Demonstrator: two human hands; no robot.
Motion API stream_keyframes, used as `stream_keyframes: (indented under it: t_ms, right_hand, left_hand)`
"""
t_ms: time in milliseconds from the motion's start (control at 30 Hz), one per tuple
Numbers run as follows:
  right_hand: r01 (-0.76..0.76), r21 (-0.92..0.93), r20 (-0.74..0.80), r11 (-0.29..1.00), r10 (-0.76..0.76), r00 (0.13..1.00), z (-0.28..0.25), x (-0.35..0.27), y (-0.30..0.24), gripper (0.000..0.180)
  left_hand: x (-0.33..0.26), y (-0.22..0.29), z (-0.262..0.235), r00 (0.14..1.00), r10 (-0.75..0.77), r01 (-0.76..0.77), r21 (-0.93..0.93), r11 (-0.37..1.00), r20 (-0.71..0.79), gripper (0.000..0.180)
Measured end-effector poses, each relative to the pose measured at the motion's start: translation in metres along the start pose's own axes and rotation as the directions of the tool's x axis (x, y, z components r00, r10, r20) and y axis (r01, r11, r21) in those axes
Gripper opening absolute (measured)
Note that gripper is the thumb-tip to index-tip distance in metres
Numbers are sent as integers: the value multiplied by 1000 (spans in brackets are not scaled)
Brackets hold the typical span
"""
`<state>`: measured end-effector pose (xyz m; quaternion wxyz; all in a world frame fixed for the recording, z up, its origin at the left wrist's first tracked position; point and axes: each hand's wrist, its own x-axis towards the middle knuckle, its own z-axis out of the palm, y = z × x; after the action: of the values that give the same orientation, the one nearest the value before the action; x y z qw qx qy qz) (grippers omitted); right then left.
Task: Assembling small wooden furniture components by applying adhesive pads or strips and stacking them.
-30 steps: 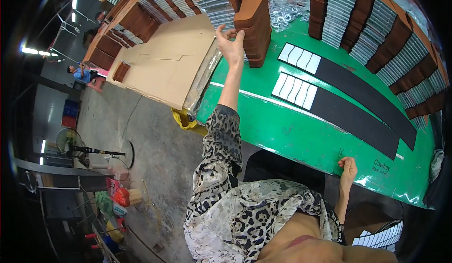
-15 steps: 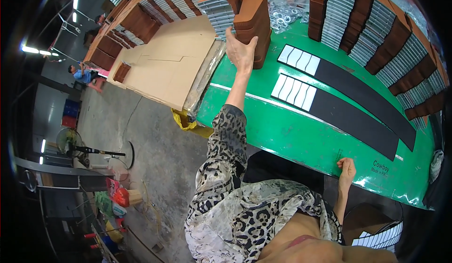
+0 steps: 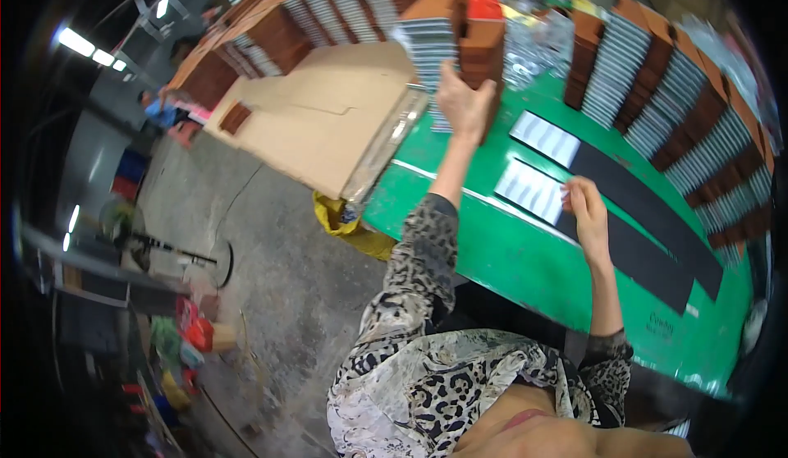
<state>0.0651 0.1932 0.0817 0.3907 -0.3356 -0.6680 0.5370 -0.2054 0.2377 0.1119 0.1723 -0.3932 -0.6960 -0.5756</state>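
Observation:
My left hand [image 3: 465, 107] reaches far over the green table, its thumb and fingers around the near side of a tall stack of brown and silver-grey pieces [image 3: 428, 48]. Blur hides how many pieces lie between the fingers. Two long black strips lie side by side on the table, the nearer strip [image 3: 636, 257] and the farther strip [image 3: 657, 203]; each has a white panel with wavy dividing lines at its left end. Above the nearer strip, by the edge of its white panel, my right hand [image 3: 588, 218] is closed in a pinch. What its fingertips hold, if anything, cannot be made out.
More brown and grey stacks [image 3: 677, 89] curve along the table's right side. Others [image 3: 328, 15] stand behind a cardboard sheet [image 3: 320, 109] at left. Clear plastic bags [image 3: 533, 48] lie at the back. A yellow bag [image 3: 349, 224] hangs below the table edge. People sit far left.
My right hand has moved from the table's near edge up over the nearer black strip. My left hand's fingers have closed in on the stack. The whole view has shifted slightly.

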Motion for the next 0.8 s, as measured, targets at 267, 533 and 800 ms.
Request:
stream_keyframes:
  t_ms: [267,533,800]
  right_hand:
    - [-397,193,283,897,337,898,78,185,-22,88]
    - [-459,343,114,820,448,887,91,210,-30,101]
    - [-409,234,187,882,372,909,100,231,-30,79]
  left_hand:
    - [-13,6,18,999,-35,36,-76,996,12,75]
    - [-21,14,21,998,-66,67,-74,995,19,81]
    - [-17,3,20,999,38,-40,-99,994,-22,74]
